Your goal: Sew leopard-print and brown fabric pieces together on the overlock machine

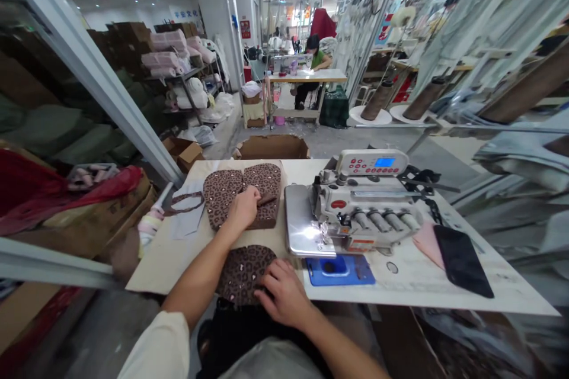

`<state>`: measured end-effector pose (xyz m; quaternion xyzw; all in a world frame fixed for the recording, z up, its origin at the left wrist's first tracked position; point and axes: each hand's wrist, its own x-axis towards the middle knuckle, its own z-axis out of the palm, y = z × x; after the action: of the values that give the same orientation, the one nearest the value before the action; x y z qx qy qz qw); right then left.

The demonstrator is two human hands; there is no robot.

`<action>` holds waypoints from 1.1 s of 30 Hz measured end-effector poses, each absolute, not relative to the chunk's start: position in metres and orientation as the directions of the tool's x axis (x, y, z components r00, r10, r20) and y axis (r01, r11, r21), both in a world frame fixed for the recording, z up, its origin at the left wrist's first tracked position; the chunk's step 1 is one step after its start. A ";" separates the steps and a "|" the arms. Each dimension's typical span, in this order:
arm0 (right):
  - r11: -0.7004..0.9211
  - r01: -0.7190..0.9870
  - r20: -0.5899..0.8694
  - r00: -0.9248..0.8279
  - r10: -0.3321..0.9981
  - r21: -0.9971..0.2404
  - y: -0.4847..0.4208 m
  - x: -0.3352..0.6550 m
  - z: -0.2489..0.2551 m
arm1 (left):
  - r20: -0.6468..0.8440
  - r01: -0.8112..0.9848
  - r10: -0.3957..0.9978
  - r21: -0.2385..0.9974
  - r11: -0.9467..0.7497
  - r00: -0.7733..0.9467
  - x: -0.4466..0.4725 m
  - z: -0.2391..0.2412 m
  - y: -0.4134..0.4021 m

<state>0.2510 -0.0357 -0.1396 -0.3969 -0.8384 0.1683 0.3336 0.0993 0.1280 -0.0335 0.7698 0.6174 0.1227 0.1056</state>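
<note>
My left hand (243, 207) reaches out over two stacks of brown leopard-print sole-shaped fabric pieces (222, 189) on the white table (418, 278). Its fingers are curled, pinching a small brown strip at the top of the right stack. My right hand (282, 291) lies at the near table edge with fingers bent down on another leopard-print piece (249, 266), holding it against the table. An overlock sewing machine (355, 207) stands just right of both hands.
A blue plastic tool (340, 269) lies in front of the machine; pink and black pieces (457, 254) lie at the right. Thread cones (377, 100) stand behind. Cardboard boxes (271, 147) and red bags sit beyond and left. A person sits at a far table (311, 76).
</note>
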 end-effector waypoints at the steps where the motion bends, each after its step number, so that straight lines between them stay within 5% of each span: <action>1: 0.632 0.533 0.462 -0.431 0.775 -0.563 -0.035 0.251 -0.142 | 0.062 0.903 0.974 0.367 -0.226 0.219 0.097 -0.032 0.121; 4: 0.635 0.528 0.644 -0.201 0.738 -0.564 -0.036 0.248 -0.153 | 0.055 0.651 0.897 0.669 -0.359 0.438 0.078 -0.030 0.082; 7: 0.590 0.593 0.735 0.003 0.678 -0.548 -0.045 0.243 -0.161 | 0.060 0.273 0.644 0.873 -0.404 0.763 0.040 -0.027 0.028; 9: 0.589 0.588 0.681 -0.086 0.728 -0.555 -0.055 0.241 -0.158 | 0.065 0.086 0.411 0.937 -0.339 0.909 0.007 -0.027 -0.003; 11: 0.659 0.468 0.553 -0.362 0.750 -0.588 -0.063 0.242 -0.148 | 0.110 0.007 0.417 0.963 -0.268 0.902 -0.024 -0.033 -0.027; 13: 0.699 0.239 0.402 -0.675 0.618 -0.674 -0.064 0.245 -0.135 | 0.110 0.085 0.673 0.964 -0.250 0.731 -0.049 -0.045 -0.041; 15: 0.607 0.166 0.257 -0.797 0.547 -0.777 -0.054 0.248 -0.123 | 0.063 0.299 0.899 0.931 -0.210 0.434 -0.064 -0.062 -0.045; 19: 0.226 0.625 -0.077 -0.419 0.905 -0.748 -0.023 0.249 -0.107 | 0.065 0.654 0.995 0.751 -0.095 0.070 -0.072 -0.101 -0.033; 26: 0.092 0.860 -0.163 -0.198 0.967 -0.503 -0.014 0.242 -0.109 | 0.179 0.767 0.980 0.617 -0.176 0.081 -0.071 -0.133 -0.023; 33: 0.072 0.893 -0.076 -0.117 0.990 -0.445 -0.016 0.243 -0.125 | 0.197 0.780 0.972 0.585 -0.223 0.130 -0.070 -0.135 -0.025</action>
<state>0.2433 -0.0159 -0.1245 -0.6525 -0.7213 0.1959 0.1246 -0.0701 -0.0253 -0.1350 0.7312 0.5988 0.2767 0.1737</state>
